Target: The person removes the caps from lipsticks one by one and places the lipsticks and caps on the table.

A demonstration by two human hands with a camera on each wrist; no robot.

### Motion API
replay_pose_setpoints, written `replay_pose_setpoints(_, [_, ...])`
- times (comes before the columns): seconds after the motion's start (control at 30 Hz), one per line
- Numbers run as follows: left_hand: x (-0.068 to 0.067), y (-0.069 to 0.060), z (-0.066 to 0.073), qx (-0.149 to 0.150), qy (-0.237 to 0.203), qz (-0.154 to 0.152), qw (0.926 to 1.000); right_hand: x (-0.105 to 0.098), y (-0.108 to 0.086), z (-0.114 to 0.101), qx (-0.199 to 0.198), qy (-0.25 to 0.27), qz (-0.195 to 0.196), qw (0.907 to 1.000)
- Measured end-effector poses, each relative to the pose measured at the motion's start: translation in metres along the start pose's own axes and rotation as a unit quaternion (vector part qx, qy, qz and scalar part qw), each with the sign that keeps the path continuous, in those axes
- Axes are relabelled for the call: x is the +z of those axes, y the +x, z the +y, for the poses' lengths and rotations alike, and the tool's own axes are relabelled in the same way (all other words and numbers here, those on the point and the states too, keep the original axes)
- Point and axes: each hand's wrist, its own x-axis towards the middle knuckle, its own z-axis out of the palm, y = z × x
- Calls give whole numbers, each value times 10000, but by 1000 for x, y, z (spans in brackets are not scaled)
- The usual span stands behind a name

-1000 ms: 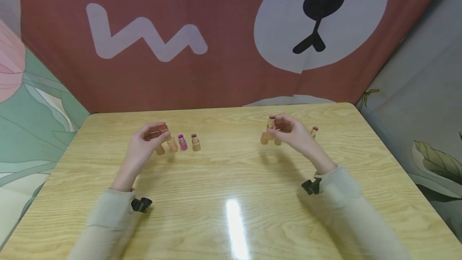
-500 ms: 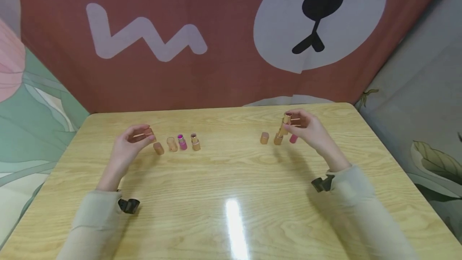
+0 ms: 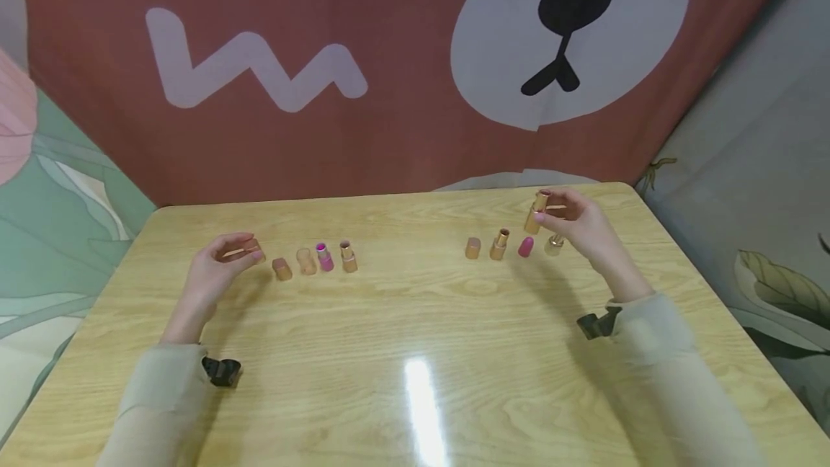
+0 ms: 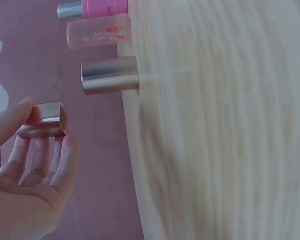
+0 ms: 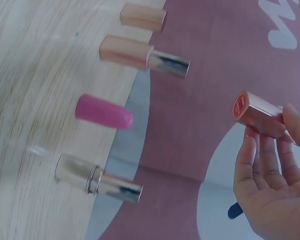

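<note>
At the left, my left hand (image 3: pixel 214 269) pinches a rose-gold lipstick cap (image 4: pixel 44 120) between thumb and fingers, held above the table. Beside it stand a copper cap (image 3: pixel 282 269), a clear cap (image 3: pixel 306 261), a pink lipstick tube (image 3: pixel 325 258) and a gold lipstick tube (image 3: pixel 348 258). My right hand (image 3: pixel 580 225) pinches another gold lipstick tube (image 3: pixel 534 213) in the air; a red label shows on its base in the right wrist view. Below it are a gold cap (image 3: pixel 472 248), an uncapped gold lipstick tube (image 3: pixel 498 246), a magenta cap (image 3: pixel 526 246) and a clear-based lipstick tube (image 3: pixel 554 245).
The wood-grain table (image 3: pixel 415 308) reaches back to a red-brown cloth (image 3: pixel 402 143) with a cartoon face. A wide stretch of tabletop lies between the two rows. Each wrist carries a small black camera.
My left hand has moved left, past the copper cap, with the rose-gold cap in its fingers. My right hand has carried the gold tube to the right and slightly farther back, uncovering the things beneath.
</note>
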Motion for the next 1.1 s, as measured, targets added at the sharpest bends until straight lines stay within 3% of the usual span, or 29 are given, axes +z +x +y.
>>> replay_pose_setpoints(0.57, [-7, 2, -8, -123, 279, -358, 9989, -33, 1, 26, 377, 135, 464, 9981])
replay_pose_setpoints(0.97, [-6, 2, -11, -331, 530, -540, 9966, -45, 5, 50, 317, 487, 655, 9962])
replay_pose_setpoints(1.1, [-6, 1, -11, -359, 501, -589, 9964, -46, 7, 58, 370, 393, 635, 9965])
